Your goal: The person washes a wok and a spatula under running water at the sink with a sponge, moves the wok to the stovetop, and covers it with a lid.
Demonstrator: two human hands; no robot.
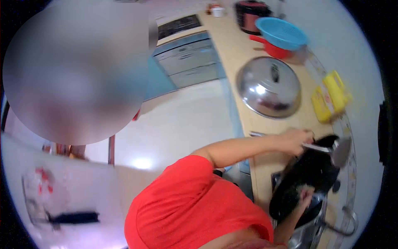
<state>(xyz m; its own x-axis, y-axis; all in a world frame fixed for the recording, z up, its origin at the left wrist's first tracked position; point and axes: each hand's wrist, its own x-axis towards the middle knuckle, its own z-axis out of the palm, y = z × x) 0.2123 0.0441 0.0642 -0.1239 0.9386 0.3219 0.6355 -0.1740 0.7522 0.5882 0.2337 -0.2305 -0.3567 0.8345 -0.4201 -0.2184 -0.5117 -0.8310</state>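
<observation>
Kitchen counter (224,45): pale, running along the wall to a steel sink (304,236).
Black wok (317,166): tilted at the sink; I judge it heavy, stiff, slippery if wet, best held by rim or handle; something pale inside, too blurred to name.
Steel lid (262,87): domed, on the counter.
Blue colander (282,33): above a red pan (277,50); contents unclear.
Yellow jug (329,97): contents hidden.
Spatula (342,151): blade by the wok's far edge.
Left hand (295,142): fingers curled closed, apparently round the spatula's handle.
Right hand (306,196): inside the wok; I cannot tell its fingers' opening or hold.
</observation>
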